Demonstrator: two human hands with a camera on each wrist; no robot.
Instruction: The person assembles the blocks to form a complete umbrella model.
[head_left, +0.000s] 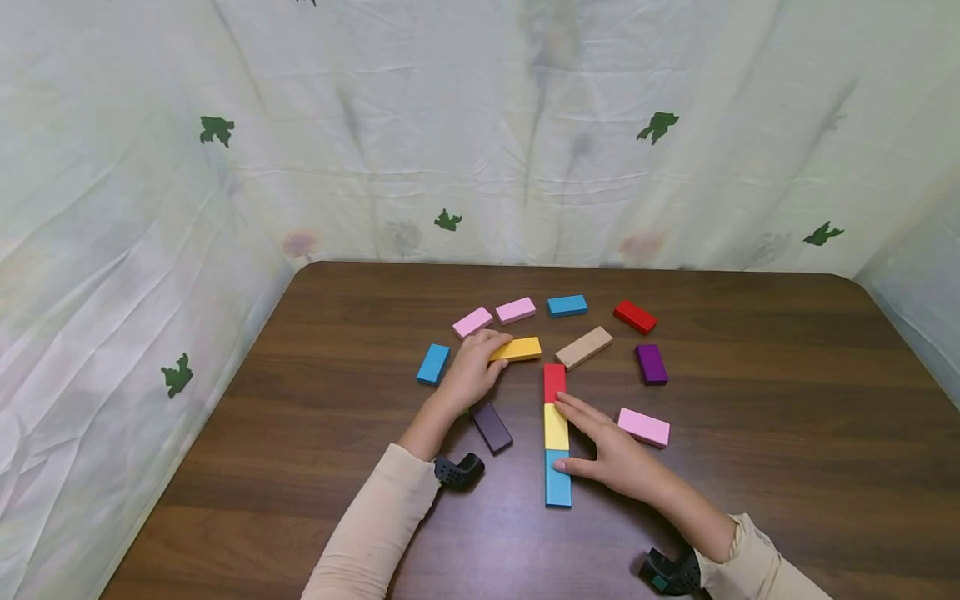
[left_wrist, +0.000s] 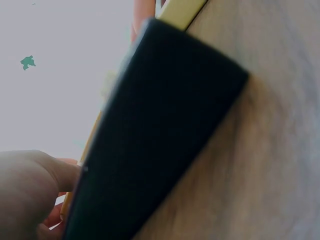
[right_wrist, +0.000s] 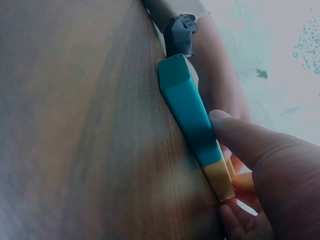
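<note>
In the head view my left hand [head_left: 467,372] pinches an orange-yellow block [head_left: 527,348] between thumb and fingers at its left end. Three blocks lie end to end in a straight row: red [head_left: 554,380], yellow [head_left: 553,432] and light blue [head_left: 557,493]. Along the row's right side rests my right hand [head_left: 621,454], its fingers extended. Its thumb touches the blue block and its fingertips are near where red meets yellow. A dark block [left_wrist: 150,130] fills much of the left wrist view. The right wrist view shows the thumb against the blue block [right_wrist: 192,120].
Around the hands on the brown table [head_left: 787,417] lie a tan block [head_left: 583,347], a purple block [head_left: 652,365], a red block [head_left: 635,317], a blue block [head_left: 567,306] and several pink blocks [head_left: 643,427]. A green edge [head_left: 462,412] shows beneath my left wrist. A pale curtain [head_left: 487,125] hangs behind.
</note>
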